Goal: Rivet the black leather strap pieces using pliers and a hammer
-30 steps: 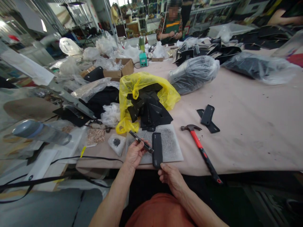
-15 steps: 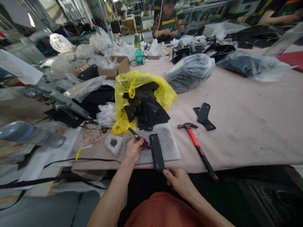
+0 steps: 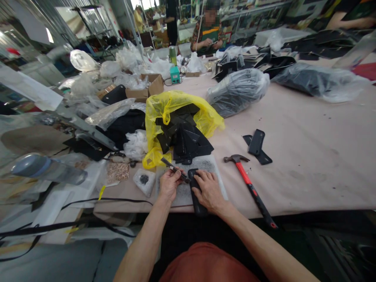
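Head view: right hand (image 3: 209, 190) lies palm-down on a black strip (image 3: 199, 206).

Beige cloth-topped desk (image 3: 308, 156) fills ctr & R. Corrugated wall (image 3: 60, 4) in upper L bkgd; bright window (image 3: 151, 3) at top, L of ctr. Grey metal post (image 3: 98, 135) slants by desk's L end. Blurry metal rack (image 3: 252, 15) at back. Grey floor (image 3: 73, 262), lower L; dark under desk.

1. Free room is left across the tabletop (image 3: 311, 156), right of frame.
2. Right of centre, movement is obstructed by a hammer (image 3: 252, 189).
3. Above the left hand (image 3: 169, 185), passage is blocked by a yellow bag (image 3: 179, 98).
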{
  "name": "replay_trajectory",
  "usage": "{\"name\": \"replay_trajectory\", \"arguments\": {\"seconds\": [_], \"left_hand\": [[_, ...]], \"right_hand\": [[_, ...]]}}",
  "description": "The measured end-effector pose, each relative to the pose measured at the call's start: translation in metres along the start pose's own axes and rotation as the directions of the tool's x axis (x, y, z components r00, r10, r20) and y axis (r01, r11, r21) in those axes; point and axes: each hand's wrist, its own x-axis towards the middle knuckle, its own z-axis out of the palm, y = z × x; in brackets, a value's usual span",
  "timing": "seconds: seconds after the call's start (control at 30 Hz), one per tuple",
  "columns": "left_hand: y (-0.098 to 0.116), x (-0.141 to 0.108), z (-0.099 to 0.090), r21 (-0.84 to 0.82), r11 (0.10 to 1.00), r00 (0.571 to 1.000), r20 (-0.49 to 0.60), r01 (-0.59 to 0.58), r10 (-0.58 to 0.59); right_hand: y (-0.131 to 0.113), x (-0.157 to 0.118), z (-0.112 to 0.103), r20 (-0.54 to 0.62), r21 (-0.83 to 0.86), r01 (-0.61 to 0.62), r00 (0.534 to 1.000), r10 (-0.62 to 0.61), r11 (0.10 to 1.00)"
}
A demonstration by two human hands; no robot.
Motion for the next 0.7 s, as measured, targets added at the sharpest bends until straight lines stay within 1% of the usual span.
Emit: {"name": "replay_trajectory", "arguments": {"seconds": [0.1,0.17,0.3,0.4,0.5,0.63,0.7], "left_hand": [[-0.002,0.003,0.000,0.042,0.998,0.999,-0.033,-0.042,0.044],[-0.004,0.005,0.000,0.073,0.995,0.997,-0.035,-0.066,0.069],[-0.010,0.006,-0.001,0.153,0.976,0.988,0.004,-0.156,0.157],[-0.011,0.002,-0.004,0.249,0.941,0.973,0.058,-0.230,0.222],[-0.008,-0.004,-0.009,0.359,0.891,0.960,0.136,-0.277,0.243],[-0.004,-0.007,-0.014,0.553,0.758,0.938,0.219,-0.346,0.268],[-0.004,-0.008,-0.014,0.600,0.715,0.934,0.234,-0.358,0.271]], "right_hand": [[0.003,-0.003,0.007,-0.010,-0.015,0.004,1.000,-0.004,1.000],[0.004,-0.004,0.010,-0.011,-0.018,0.005,1.000,-0.005,1.000],[0.005,-0.005,0.012,-0.009,-0.013,-0.002,1.000,0.002,1.000],[0.005,-0.005,0.012,-0.013,-0.004,-0.009,1.000,0.009,1.000],[0.004,-0.005,0.011,-0.007,0.003,-0.011,1.000,0.011,1.000],[0.004,-0.005,0.009,-0.009,0.012,-0.016,1.000,0.016,1.000],[0.004,-0.005,0.008,-0.017,0.015,-0.024,1.000,0.024,1.000]]}}
